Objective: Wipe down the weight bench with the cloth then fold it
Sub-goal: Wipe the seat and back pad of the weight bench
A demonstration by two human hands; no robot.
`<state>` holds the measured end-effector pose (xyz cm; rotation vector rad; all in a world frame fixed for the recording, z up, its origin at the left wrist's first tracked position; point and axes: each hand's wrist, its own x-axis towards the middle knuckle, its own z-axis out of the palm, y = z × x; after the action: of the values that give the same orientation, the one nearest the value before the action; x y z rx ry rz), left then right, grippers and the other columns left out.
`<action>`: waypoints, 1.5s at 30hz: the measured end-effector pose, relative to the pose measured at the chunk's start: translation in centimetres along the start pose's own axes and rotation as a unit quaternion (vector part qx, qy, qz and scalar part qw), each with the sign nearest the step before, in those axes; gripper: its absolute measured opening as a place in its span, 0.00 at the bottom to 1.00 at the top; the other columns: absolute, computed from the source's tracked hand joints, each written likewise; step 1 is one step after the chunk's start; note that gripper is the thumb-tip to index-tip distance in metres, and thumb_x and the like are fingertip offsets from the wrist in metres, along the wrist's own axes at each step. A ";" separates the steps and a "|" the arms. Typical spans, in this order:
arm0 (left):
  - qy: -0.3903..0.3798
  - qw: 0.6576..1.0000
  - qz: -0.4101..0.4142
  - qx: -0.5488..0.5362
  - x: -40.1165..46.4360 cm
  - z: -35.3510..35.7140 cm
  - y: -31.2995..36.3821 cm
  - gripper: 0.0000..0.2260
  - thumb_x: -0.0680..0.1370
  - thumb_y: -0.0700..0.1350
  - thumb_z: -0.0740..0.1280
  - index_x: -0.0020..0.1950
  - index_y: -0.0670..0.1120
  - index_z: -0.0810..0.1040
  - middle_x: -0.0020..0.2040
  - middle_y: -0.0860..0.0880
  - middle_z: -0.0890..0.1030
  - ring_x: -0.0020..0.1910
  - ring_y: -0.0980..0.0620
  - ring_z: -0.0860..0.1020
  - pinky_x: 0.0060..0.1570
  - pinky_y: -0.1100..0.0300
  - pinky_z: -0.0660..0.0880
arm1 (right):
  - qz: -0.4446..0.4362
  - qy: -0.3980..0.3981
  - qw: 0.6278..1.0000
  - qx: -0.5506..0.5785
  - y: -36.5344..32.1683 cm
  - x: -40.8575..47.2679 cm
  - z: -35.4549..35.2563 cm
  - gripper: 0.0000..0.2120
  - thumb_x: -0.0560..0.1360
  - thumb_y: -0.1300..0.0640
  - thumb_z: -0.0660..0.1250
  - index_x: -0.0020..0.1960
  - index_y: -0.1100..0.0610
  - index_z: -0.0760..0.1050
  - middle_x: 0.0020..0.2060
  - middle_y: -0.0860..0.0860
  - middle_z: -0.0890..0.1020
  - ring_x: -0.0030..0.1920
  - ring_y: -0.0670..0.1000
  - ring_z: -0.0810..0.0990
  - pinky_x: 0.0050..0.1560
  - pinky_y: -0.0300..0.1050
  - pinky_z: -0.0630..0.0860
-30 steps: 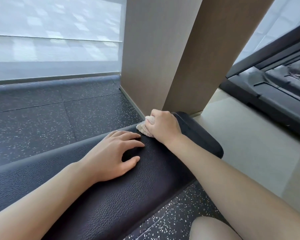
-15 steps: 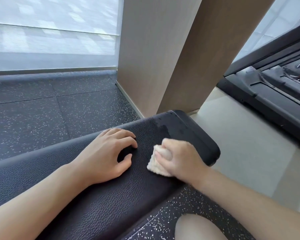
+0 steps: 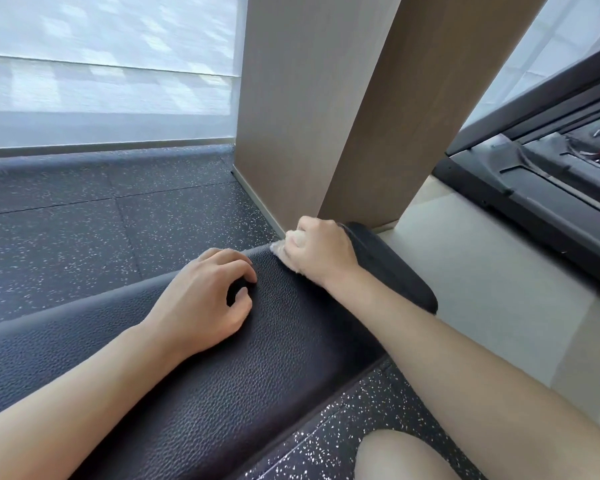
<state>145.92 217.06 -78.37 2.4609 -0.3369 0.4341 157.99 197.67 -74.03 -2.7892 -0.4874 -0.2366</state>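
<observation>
A black padded weight bench [image 3: 264,368] runs from the lower left to its rounded end at centre right. My right hand [image 3: 321,251] grips a bunched cream cloth [image 3: 284,249] and presses it on the far edge of the pad, near the end. Most of the cloth is hidden under the fingers. My left hand [image 3: 205,299] rests on the pad just left of it, fingers curled with the tips touching the leather, holding nothing.
A wood-clad pillar [image 3: 326,109] stands right behind the bench end. Speckled black rubber floor [image 3: 84,237] lies to the left and below. Pale floor [image 3: 499,289] and a black treadmill base [image 3: 551,202] are on the right. My knee [image 3: 402,459] shows at the bottom.
My right hand has swept the cloth from the near side of the pad back to the far edge by the pillar. The left hand has stayed put.
</observation>
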 end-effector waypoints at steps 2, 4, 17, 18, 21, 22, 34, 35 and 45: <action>-0.014 1.000 0.009 0.015 0.1 0.1 0.0 0.11 0.74 0.49 0.64 0.53 0.55 0.82 0.57 0.60 0.80 0.59 0.53 0.76 0.61 0.47 0.76 | -0.061 -0.007 0.998 0.013 -0.7 -4.7 -0.5 0.14 0.74 0.43 0.66 0.39 0.53 0.72 0.36 0.53 0.81 0.40 0.60 0.80 0.37 0.49 0.69; -0.028 0.999 0.017 0.023 0.0 0.2 0.2 0.12 0.75 0.51 0.63 0.56 0.56 0.82 0.60 0.61 0.79 0.61 0.53 0.76 0.63 0.46 0.75 | -0.106 -0.009 0.994 0.028 -0.6 -9.4 -1.2 0.15 0.75 0.44 0.68 0.38 0.53 0.69 0.32 0.49 0.77 0.37 0.55 0.77 0.36 0.49 0.68; -0.079 0.994 0.046 0.054 0.5 1.2 1.9 0.16 0.76 0.61 0.62 0.62 0.62 0.80 0.66 0.63 0.76 0.69 0.55 0.72 0.70 0.47 0.68 | 0.117 0.105 0.988 -0.004 12.1 -8.1 -3.1 0.17 0.74 0.45 0.68 0.37 0.56 0.70 0.27 0.50 0.72 0.34 0.63 0.73 0.37 0.53 0.77; -0.075 0.995 0.046 0.053 0.4 1.3 1.9 0.16 0.76 0.60 0.63 0.62 0.62 0.80 0.66 0.63 0.76 0.69 0.54 0.72 0.69 0.47 0.68 | 0.121 0.102 0.987 -0.006 11.2 -8.4 -3.2 0.18 0.73 0.42 0.65 0.37 0.56 0.71 0.28 0.50 0.73 0.35 0.63 0.75 0.37 0.52 0.76; -0.073 0.995 0.045 0.054 0.5 1.4 2.1 0.16 0.76 0.60 0.63 0.61 0.62 0.79 0.65 0.63 0.76 0.68 0.55 0.72 0.70 0.47 0.68 | 0.088 0.109 0.990 0.032 7.2 -11.5 -3.1 0.23 0.67 0.35 0.57 0.36 0.56 0.71 0.29 0.49 0.75 0.34 0.60 0.77 0.34 0.47 0.70; -0.072 0.995 0.045 0.056 0.6 1.4 2.2 0.16 0.76 0.60 0.63 0.61 0.62 0.79 0.65 0.63 0.76 0.68 0.55 0.72 0.70 0.47 0.68 | 0.061 0.115 0.990 0.055 5.4 -12.9 -2.9 0.21 0.67 0.36 0.58 0.35 0.55 0.70 0.28 0.49 0.74 0.33 0.58 0.76 0.32 0.46 0.67; -0.081 0.993 0.054 0.063 0.8 1.7 2.6 0.18 0.76 0.58 0.62 0.63 0.60 0.80 0.67 0.60 0.77 0.69 0.50 0.74 0.71 0.43 0.69 | 0.148 0.130 0.980 -0.015 13.7 -10.0 -3.7 0.15 0.77 0.46 0.68 0.40 0.57 0.73 0.34 0.56 0.80 0.39 0.65 0.79 0.36 0.50 0.71; -0.081 0.993 0.054 0.064 0.8 1.7 2.6 0.18 0.76 0.58 0.62 0.63 0.60 0.80 0.67 0.60 0.77 0.69 0.50 0.74 0.71 0.44 0.69 | 0.156 0.121 0.980 -0.019 13.8 -9.5 -3.9 0.14 0.77 0.47 0.67 0.41 0.57 0.73 0.34 0.57 0.80 0.39 0.65 0.79 0.37 0.51 0.73; -0.093 0.993 0.044 0.053 0.9 1.5 2.4 0.17 0.75 0.57 0.63 0.63 0.61 0.80 0.67 0.61 0.77 0.68 0.51 0.74 0.71 0.44 0.69 | -0.102 -0.017 0.992 0.074 -1.2 -16.1 -2.2 0.18 0.75 0.42 0.67 0.38 0.51 0.64 0.34 0.52 0.79 0.37 0.60 0.78 0.36 0.47 0.61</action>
<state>146.25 214.15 -77.91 2.6037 -0.5140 0.2646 142.37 193.18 -75.02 -2.6037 -0.7671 -0.1876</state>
